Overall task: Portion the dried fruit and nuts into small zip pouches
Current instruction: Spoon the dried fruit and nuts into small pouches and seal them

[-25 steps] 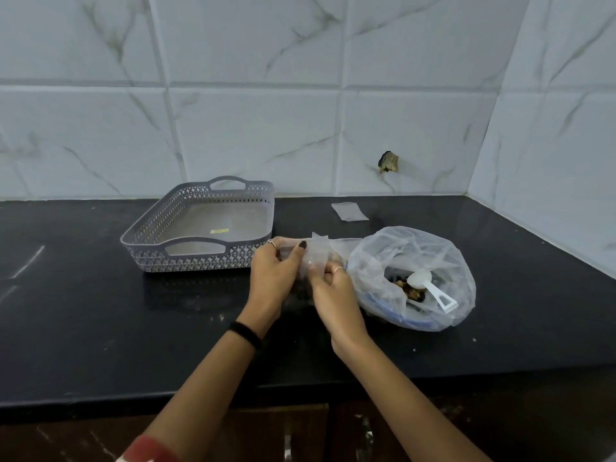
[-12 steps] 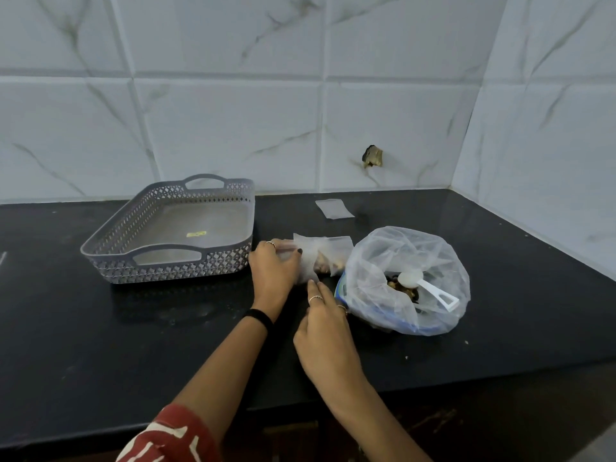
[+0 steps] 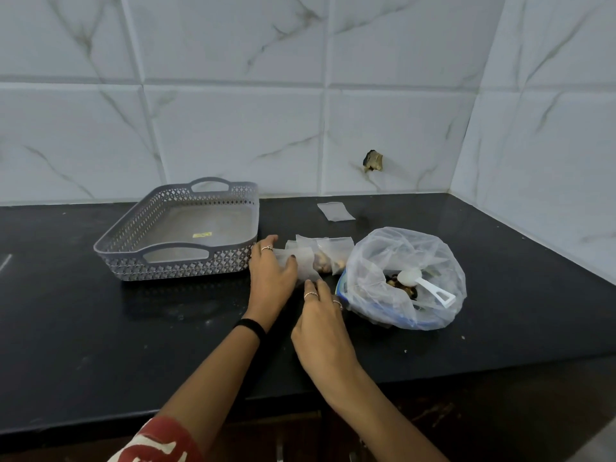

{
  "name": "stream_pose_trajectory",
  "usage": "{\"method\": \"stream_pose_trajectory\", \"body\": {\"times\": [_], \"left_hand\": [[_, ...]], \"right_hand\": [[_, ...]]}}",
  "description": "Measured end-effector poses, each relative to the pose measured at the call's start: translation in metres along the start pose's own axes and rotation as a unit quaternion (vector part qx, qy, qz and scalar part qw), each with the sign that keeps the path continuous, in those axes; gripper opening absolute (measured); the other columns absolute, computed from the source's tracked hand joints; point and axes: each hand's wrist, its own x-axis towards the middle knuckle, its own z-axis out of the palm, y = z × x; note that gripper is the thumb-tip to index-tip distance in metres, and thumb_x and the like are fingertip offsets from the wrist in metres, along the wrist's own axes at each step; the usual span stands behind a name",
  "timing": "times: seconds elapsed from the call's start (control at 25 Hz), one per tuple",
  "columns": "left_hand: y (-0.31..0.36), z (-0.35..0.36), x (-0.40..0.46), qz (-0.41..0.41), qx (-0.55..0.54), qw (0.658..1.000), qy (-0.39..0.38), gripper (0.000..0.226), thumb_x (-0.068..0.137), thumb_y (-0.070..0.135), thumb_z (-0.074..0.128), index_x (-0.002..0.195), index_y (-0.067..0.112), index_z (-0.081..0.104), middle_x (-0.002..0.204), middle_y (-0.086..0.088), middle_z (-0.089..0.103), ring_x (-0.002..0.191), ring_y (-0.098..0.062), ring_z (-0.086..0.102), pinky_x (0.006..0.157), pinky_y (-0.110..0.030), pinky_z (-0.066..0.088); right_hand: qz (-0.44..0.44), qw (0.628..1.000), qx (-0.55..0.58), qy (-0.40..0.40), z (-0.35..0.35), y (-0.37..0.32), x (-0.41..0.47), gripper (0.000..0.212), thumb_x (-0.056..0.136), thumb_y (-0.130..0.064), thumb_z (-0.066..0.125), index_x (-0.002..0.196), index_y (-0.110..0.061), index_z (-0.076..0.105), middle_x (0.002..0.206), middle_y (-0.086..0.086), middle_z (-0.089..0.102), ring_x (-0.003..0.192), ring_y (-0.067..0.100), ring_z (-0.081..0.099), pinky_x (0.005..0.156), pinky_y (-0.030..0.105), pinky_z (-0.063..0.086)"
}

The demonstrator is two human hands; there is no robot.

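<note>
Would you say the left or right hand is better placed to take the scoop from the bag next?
Right, probably: the right hand rests beside the bag holding the scoop, while the left hand holds a pouch.

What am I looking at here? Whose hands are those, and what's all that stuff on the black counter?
The camera sits on a person's head, looking down, so you see their own two hands. The left hand grips a small clear pouch with nuts inside. The right hand rests beside it with straight fingers, touching the pouch's near corner. More filled pouches lie just behind. To the right is a big plastic bag of dried fruit and nuts with a white scoop in it. A grey basket tray stands to the left, and one flat empty pouch lies near the wall, all on the black counter.
</note>
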Motion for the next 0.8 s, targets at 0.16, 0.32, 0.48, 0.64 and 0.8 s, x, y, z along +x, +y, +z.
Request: {"method": "stream_pose_trajectory", "body": {"times": [0.16, 0.32, 0.48, 0.64, 0.8], "left_hand": [[-0.006, -0.013, -0.001, 0.009, -0.038, 0.999, 0.023, 0.042, 0.088, -0.010, 0.041, 0.128, 0.002, 0.051, 0.130, -0.014, 0.053, 0.120, -0.023, 0.051, 0.104, -0.029, 0.040], [-0.007, -0.022, 0.000, 0.020, -0.022, 0.999, 0.037, 0.039, 0.089, -0.012, 0.040, 0.122, 0.001, 0.055, 0.120, -0.011, 0.060, 0.106, -0.013, 0.054, 0.092, -0.019, 0.038], [-0.011, -0.021, 0.006, 0.037, -0.005, 0.999, 0.025, 0.040, 0.088, -0.011, 0.041, 0.123, 0.003, 0.056, 0.122, -0.010, 0.061, 0.113, -0.016, 0.055, 0.095, -0.017, 0.036], [-0.016, -0.018, 0.012, 0.067, 0.022, 0.997, 0.011, 0.039, 0.091, -0.006, 0.044, 0.126, 0.006, 0.055, 0.125, -0.006, 0.061, 0.118, -0.017, 0.055, 0.098, -0.019, 0.036], [-0.018, -0.016, 0.023, 0.087, 0.052, 0.995, -0.010, 0.037, 0.093, -0.002, 0.043, 0.127, 0.009, 0.054, 0.127, -0.004, 0.060, 0.121, -0.016, 0.054, 0.100, -0.020, 0.037]], "right_hand": [[-0.096, 0.994, -0.045, -0.033, -0.031, -0.022, -0.008, 0.034, 0.090, -0.004, 0.045, 0.124, -0.007, 0.050, 0.127, 0.009, 0.045, 0.115, 0.028, 0.049, 0.090, 0.035, 0.044], [-0.143, 0.977, -0.151, 0.042, -0.083, -0.035, 0.036, 0.026, 0.087, -0.005, 0.045, 0.107, -0.010, 0.061, 0.106, 0.008, 0.059, 0.098, 0.028, 0.058, 0.072, 0.034, 0.045], [-0.061, 0.982, -0.178, 0.034, -0.114, -0.006, 0.129, 0.022, 0.090, -0.016, 0.049, 0.104, -0.009, 0.064, 0.104, 0.010, 0.063, 0.092, 0.029, 0.061, 0.075, 0.034, 0.049], [-0.024, 0.975, -0.214, -0.050, -0.120, 0.032, 0.212, 0.027, 0.088, -0.021, 0.050, 0.106, -0.007, 0.066, 0.111, 0.012, 0.065, 0.100, 0.029, 0.061, 0.086, 0.037, 0.052], [0.008, 0.965, -0.237, -0.111, -0.113, 0.046, 0.257, 0.033, 0.088, -0.026, 0.053, 0.115, -0.009, 0.063, 0.119, 0.007, 0.063, 0.107, 0.026, 0.058, 0.086, 0.033, 0.046]]}}
